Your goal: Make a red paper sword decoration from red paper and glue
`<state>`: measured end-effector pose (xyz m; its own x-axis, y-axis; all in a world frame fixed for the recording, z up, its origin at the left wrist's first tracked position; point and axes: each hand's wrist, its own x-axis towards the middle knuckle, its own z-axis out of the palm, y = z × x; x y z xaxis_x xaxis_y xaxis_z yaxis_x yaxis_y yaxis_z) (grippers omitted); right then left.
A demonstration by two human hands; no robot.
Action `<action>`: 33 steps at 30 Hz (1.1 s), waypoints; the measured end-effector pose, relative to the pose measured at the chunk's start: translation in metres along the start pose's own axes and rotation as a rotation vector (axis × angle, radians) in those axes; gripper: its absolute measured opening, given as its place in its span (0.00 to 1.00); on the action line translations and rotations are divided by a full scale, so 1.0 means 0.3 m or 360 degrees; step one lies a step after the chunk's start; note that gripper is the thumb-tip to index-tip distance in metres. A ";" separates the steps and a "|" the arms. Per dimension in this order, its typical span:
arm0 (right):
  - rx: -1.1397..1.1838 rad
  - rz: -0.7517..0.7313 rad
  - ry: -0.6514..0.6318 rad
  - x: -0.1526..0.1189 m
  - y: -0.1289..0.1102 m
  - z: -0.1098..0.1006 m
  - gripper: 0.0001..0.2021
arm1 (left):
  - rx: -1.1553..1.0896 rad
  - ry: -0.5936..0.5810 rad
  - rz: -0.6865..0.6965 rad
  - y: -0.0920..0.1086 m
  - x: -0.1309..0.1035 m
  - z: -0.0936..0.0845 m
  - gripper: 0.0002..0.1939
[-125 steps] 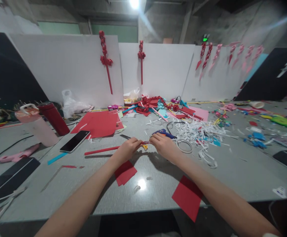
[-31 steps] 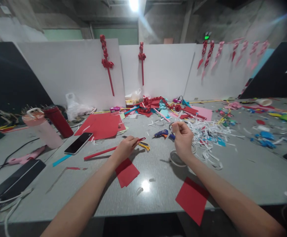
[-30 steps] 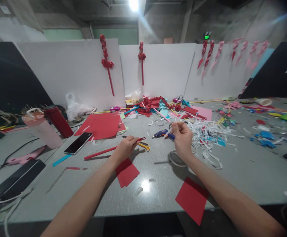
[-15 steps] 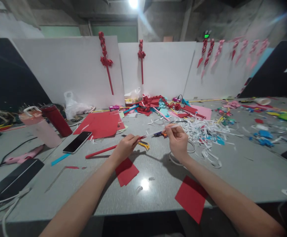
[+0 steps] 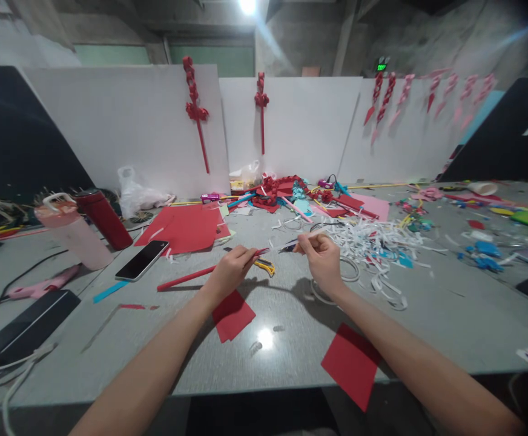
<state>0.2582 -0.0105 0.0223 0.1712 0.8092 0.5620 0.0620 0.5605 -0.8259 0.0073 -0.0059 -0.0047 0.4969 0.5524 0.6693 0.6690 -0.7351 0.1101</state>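
The left hand [image 5: 233, 269] has its fingers closed firmly round a red rod [image 5: 186, 278], whose long end runs out to the left of the grip while its short tip juts past the fingertips toward the other hand. The right hand [image 5: 323, 257], just across a small gap from that tip, has thumb and forefinger pinched together on what looks like a thin pale strip [image 5: 315, 231], too blurred for its full shape to be told. The step in hand seems to be fitting work at the rod's tip: the left steadies, the right brings the finer piece to it. To close the gap, the left would need to keep the tip steady and the right to line the strip up lightly, since it looks flimsy and could bend. Behind the right fingertips lies a blue gun [image 5: 290, 246], partly hidden. A yellow cutter [image 5: 264, 267] lies just right of the left fingertips, below the rod's tip. White shreds [image 5: 373, 239] spread to the right of the right hand, with pale rings [image 5: 351, 269] beside it. Nearer the person, one red square [image 5: 233, 316] lies below the left grip and another red sheet [image 5: 351, 366] lies below the right forearm.
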 end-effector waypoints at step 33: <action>-0.1573 -0.0861 -0.0422 0.002 0.048 -0.012 0.33 | 0.0137 -0.0298 -0.0147 -0.033 -0.012 0.029 0.13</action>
<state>0.2627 -0.0025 0.0105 -0.3167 0.5827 0.7484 0.8262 0.5571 -0.0841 0.0036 0.0027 -0.0147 0.5200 0.6851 0.5101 0.7572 -0.6461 0.0959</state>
